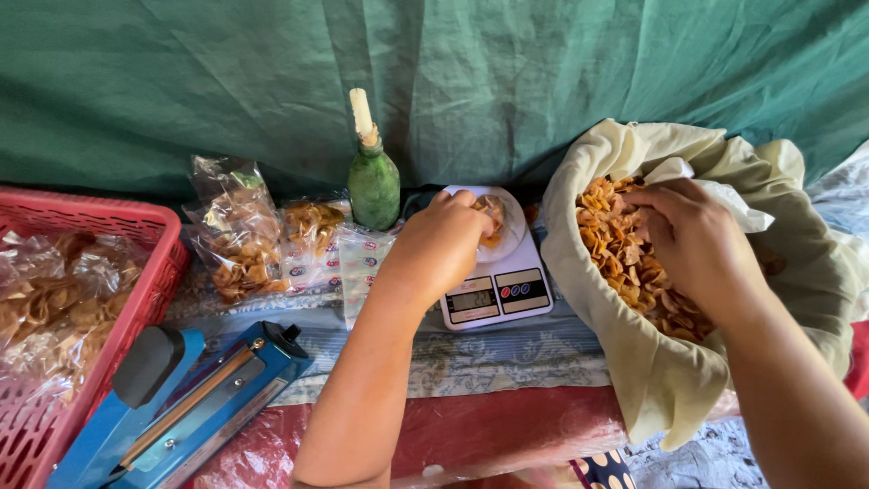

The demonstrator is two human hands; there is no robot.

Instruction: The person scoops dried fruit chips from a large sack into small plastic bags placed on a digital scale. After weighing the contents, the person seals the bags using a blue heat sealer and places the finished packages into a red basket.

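Chips [634, 258] fill the cream cloth sack [670, 380] at right; right hand [692, 240] sits in them, fingers curled around some. Left hand [444, 240], fingers bent down, rests on the white scale [498, 294] at centre. Far behind, green bottle [374, 186].

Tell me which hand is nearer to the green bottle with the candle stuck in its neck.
Left. The left hand is over the white digital kitchen scale, just right of the green bottle. The right hand is farther right, reaching into the cream cloth sack of golden chips.
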